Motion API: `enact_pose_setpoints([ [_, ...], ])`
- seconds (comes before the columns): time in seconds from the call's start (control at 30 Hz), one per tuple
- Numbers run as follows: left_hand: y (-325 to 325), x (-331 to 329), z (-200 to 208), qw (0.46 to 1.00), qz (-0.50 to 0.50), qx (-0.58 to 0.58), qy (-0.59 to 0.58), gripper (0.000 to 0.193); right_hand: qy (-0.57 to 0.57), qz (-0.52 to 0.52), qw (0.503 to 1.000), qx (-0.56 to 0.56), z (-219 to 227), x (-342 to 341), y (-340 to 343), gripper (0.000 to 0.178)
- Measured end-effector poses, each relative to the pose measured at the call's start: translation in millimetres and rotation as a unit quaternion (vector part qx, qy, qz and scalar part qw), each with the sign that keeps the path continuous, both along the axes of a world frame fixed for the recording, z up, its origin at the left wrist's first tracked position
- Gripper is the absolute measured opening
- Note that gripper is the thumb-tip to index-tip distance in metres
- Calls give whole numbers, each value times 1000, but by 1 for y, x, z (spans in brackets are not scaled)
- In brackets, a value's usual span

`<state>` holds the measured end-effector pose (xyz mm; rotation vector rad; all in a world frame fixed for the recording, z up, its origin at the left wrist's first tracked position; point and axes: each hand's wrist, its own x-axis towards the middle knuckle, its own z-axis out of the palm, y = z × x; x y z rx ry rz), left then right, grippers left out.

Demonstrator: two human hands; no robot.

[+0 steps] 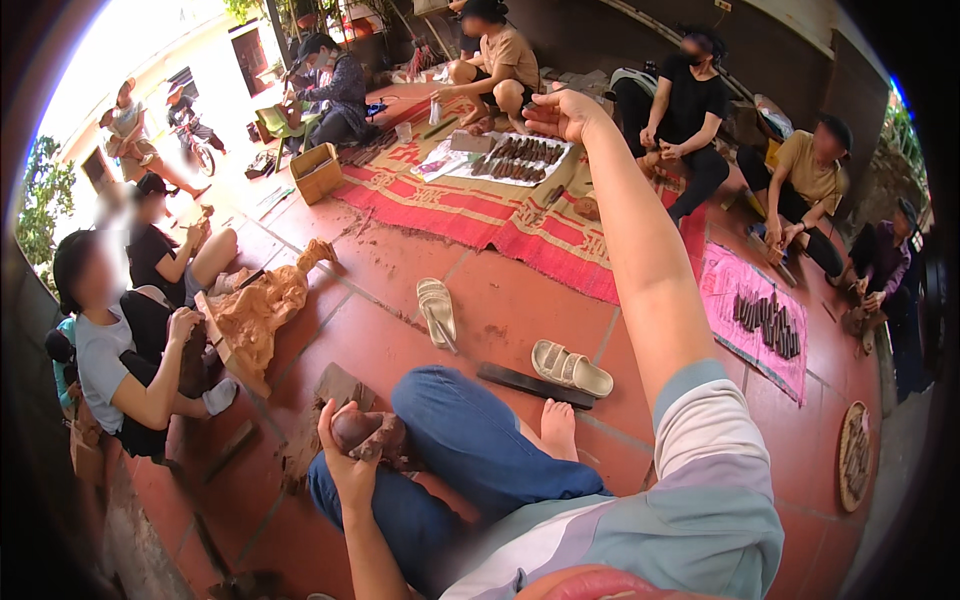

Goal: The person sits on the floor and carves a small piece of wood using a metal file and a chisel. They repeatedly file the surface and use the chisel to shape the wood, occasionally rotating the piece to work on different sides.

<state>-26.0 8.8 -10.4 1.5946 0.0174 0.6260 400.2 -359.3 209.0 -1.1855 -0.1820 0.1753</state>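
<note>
My left hand (345, 455) is closed around a rounded brown piece (372, 436), smooth on top and rough lower down, at my bent knee. It looks like carved wood, but its exact kind is unclear. My right arm stretches far forward and up, and my right hand (566, 114) hangs in the air with its fingers reaching left, partly apart; I see nothing held in it. Behind that hand, on a white sheet (440, 163), lie rows of dark-handled tools (520, 157). Beside my left knee a flat wooden block (330, 385) rests on the tiles.
Beige sandals (436, 308) and a dark bar (535, 385) lie before my foot. A red patterned mat (450, 220) spreads ahead. Pink cloth (735, 275) with tools and a woven tray (855, 455) are right. Left, a seated person (120, 350) works beside a large wood carving (265, 310); several others sit around.
</note>
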Motion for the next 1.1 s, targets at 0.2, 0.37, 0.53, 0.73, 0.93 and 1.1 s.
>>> enact_pose_setpoints([
  [0.2, -10, -2, 9, 999, 29, -27, 25, 69, 10, -56, 998, -8, -1, -9, 23, 37],
  [0.37, 6, 2, 17, 996, -27, -17, 81, 57, -101, 17, 992, 72, -39, -105, 117, 15],
  [0.53, 15, -2, 15, 990, -86, -65, 91, 60, -110, 214, 970, 40, -133, -274, 213, 13],
  [0.73, 8, -2, 2, 995, -39, -73, 53, 62, -153, 268, 951, 2, -174, -335, 244, 14],
  [0.93, 5, -2, 5, 994, -60, -76, 47, 62, -88, 300, 949, 30, -192, -314, 249, 15],
  [1.1, 5, 3, 7, 995, -51, -70, 39, 63, 36, 292, 955, 41, -188, -305, 250, 16],
])
